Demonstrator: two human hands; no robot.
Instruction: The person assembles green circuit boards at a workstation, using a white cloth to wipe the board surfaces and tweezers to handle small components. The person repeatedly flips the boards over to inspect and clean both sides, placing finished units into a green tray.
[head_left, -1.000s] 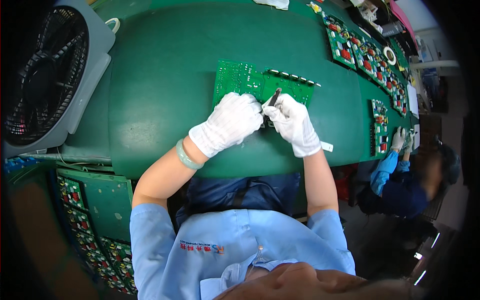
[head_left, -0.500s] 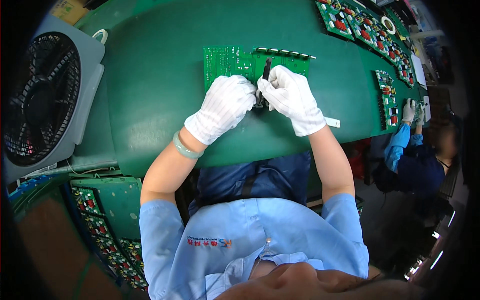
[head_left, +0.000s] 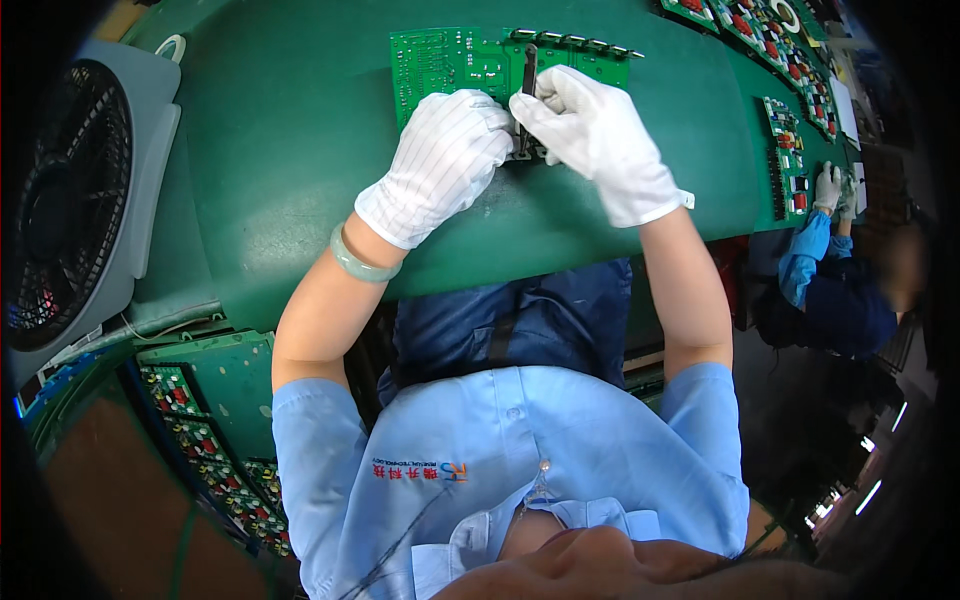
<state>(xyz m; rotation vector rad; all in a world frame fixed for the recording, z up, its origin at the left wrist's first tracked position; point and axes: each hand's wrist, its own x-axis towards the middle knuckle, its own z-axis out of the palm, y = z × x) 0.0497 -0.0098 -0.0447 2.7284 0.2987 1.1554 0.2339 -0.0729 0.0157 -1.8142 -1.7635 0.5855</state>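
A green circuit board (head_left: 430,65) lies on the bench ahead of me, with a row of metal pins along its far right edge. My left hand (head_left: 445,145), in a white striped glove, is closed at the board's near edge, its fingertips partly hidden. In my gloved right hand (head_left: 590,125) a slim black tool (head_left: 529,75), shaped like tweezers, is pinched upright between thumb and fingers. The tool's lower end reaches down beside my left fingertips, near small light and dark parts (head_left: 522,152) at the board's near edge. What the tip touches cannot be made out.
A grey fan (head_left: 85,190) stands at the left. More populated boards (head_left: 770,50) line the far right, and one board (head_left: 785,160) lies near a co-worker's gloved hands (head_left: 830,190). Racked boards (head_left: 205,450) sit below left. A white object (head_left: 686,199) shows behind my right wrist.
The board and both hands appear higher in the picture as the view shifts. My right hand has opened its grip slightly and tilted around the black tool, which stays upright.
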